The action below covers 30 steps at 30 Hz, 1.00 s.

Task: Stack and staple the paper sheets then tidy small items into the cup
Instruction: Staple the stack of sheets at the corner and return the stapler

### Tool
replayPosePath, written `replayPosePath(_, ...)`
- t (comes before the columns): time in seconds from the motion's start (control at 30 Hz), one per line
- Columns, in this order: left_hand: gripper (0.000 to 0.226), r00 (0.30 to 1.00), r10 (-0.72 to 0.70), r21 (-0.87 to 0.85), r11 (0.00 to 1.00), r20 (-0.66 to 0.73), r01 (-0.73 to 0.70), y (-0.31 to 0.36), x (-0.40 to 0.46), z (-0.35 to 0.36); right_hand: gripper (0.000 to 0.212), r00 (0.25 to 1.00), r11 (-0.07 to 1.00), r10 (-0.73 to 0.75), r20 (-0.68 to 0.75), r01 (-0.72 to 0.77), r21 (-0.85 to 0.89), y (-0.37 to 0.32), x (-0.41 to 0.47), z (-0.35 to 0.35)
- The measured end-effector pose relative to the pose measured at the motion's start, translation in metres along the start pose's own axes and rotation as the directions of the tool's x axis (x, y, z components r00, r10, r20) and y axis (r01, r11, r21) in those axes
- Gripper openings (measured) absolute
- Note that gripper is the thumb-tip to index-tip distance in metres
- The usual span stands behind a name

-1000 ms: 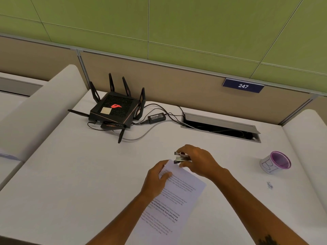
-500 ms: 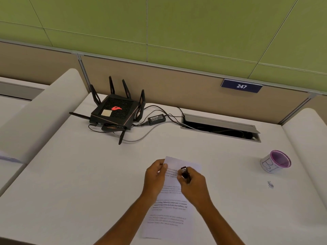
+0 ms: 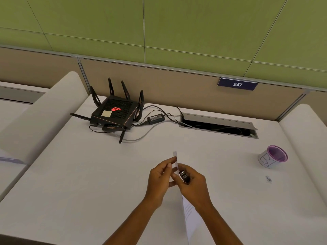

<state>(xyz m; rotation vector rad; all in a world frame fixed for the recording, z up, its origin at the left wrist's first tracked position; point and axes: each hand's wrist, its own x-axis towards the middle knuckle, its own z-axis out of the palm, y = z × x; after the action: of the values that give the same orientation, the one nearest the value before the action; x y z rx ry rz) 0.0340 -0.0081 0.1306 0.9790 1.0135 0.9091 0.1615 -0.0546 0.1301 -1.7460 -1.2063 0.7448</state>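
The printed paper sheets (image 3: 190,214) are lifted off the white desk (image 3: 88,174) and turned almost edge-on to me. My left hand (image 3: 160,179) pinches their top corner. My right hand (image 3: 192,186) grips a small black stapler (image 3: 184,176) pressed against that same corner. A white cup with a purple rim (image 3: 273,157) stands upright at the right side of the desk. A small dark item (image 3: 268,179) lies on the desk just in front of the cup.
A black router with antennas (image 3: 115,114) and its power brick (image 3: 155,119) and cables sit at the back left. An open cable slot (image 3: 219,127) runs along the back edge. Padded dividers rise on both sides of the desk.
The sheets went from lying flat on the desk to being raised and turned on edge. The stapler in my right hand came round to the top corner beside my left fingers.
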Motion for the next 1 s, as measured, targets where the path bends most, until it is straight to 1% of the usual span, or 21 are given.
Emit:
replayPosePath(0.07, 0.031, 1.000, 0.003, 0.014, 1.000, -0.006, -0.003, 0.001, -0.004, 0.001, 0.026, 1.000, 1.000, -0.006, -0.019, 0.007, 0.027, 0.000, -0.002, -0.004)
replayPosePath(0.1, 0.030, 1.000, 0.014, 0.046, 0.999, -0.022, -0.013, 0.001, -0.005, 0.001, 0.025, 0.999, 0.999, 0.002, -0.043, 0.000, 0.050, -0.001, -0.003, -0.006)
replayPosePath(0.17, 0.028, 0.996, 0.074, 0.130, 0.989, -0.055, -0.066, 0.001, -0.008, 0.001, 0.020, 0.992, 0.987, 0.093, -0.081, -0.081, 0.140, -0.004, -0.005, -0.012)
replayPosePath(0.2, 0.028, 0.990, 0.123, 0.173, 0.979, -0.069, -0.110, 0.001, -0.010, 0.000, 0.017, 0.984, 0.964, 0.158, -0.083, -0.136, 0.230, -0.007, -0.006, -0.017)
replayPosePath(0.27, 0.028, 0.969, 0.234, 0.270, 0.941, -0.080, -0.205, 0.002, -0.017, -0.001, 0.013, 0.962, 0.873, 0.272, -0.026, -0.235, 0.428, -0.015, -0.008, -0.027)
replayPosePath(0.37, 0.030, 0.939, 0.343, 0.384, 0.871, -0.026, -0.307, 0.004, -0.028, -0.001, 0.018, 0.947, 0.746, 0.310, 0.080, -0.294, 0.598, -0.029, -0.013, -0.040)
replayPosePath(0.47, 0.037, 0.917, 0.398, 0.427, 0.823, 0.037, -0.375, 0.003, -0.037, 0.000, 0.019, 0.944, 0.684, 0.312, 0.110, -0.303, 0.663, -0.034, -0.017, -0.046)
replayPosePath(0.6, 0.047, 0.898, 0.432, 0.464, 0.781, 0.083, -0.419, 0.010, -0.049, 0.003, 0.023, 0.946, 0.585, 0.287, 0.154, -0.300, 0.754, -0.040, -0.021, -0.047)
replayPosePath(0.67, 0.055, 0.892, 0.439, 0.502, 0.750, 0.108, -0.430, 0.014, -0.055, 0.005, 0.024, 0.946, 0.557, 0.283, 0.159, -0.296, 0.776, -0.046, -0.024, -0.047)
replayPosePath(0.77, 0.070, 0.893, 0.429, 0.541, 0.722, 0.139, -0.431, 0.016, -0.060, 0.007, 0.026, 0.945, 0.531, 0.290, 0.148, -0.288, 0.797, -0.050, -0.027, -0.047)
replayPosePath(0.83, 0.076, 0.900, 0.405, 0.542, 0.726, 0.162, -0.424, 0.017, -0.063, 0.008, 0.027, 0.944, 0.521, 0.296, 0.146, -0.287, 0.804, -0.052, -0.030, -0.046)
replayPosePath(0.93, 0.085, 0.908, 0.354, 0.544, 0.728, 0.223, -0.417, 0.019, -0.065, 0.007, 0.031, 0.939, 0.523, 0.309, 0.150, -0.299, 0.798, -0.050, -0.032, -0.044)
replayPosePath(1.0, 0.090, 0.911, 0.323, 0.554, 0.723, 0.256, -0.412, 0.020, -0.066, 0.005, 0.034, 0.944, 0.533, 0.289, 0.162, -0.299, 0.791, -0.049, -0.035, -0.043)
